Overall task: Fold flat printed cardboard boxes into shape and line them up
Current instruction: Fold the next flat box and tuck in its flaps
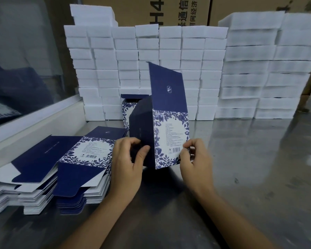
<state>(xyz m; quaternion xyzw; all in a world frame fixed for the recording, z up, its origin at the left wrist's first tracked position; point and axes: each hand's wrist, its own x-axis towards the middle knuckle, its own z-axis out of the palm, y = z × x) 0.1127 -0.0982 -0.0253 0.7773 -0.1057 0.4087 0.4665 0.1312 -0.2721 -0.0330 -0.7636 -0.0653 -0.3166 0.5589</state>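
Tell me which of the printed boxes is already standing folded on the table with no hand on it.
The small floral box at the back, against the white foam blocks. The box in front is gripped by both hands; the rest lie flat in stacks.

A blue-and-white printed box (171,137) stood upright on the metal table (250,159), opened into shape, its tall navy lid flap (167,87) pointing up. The left hand (128,162) gripped its dark side panel, thumb pressed on the face. The right hand (194,159) pinched the lower right edge beside the barcode. Whether the bottom flaps were tucked was hidden behind the hands. To the left lay a stack of flat boxes (83,162), printed side up. Behind the held box stood a finished box (127,112), lid open. White foam blocks (151,51) were piled in rows along the back, before brown cartons (142,9).
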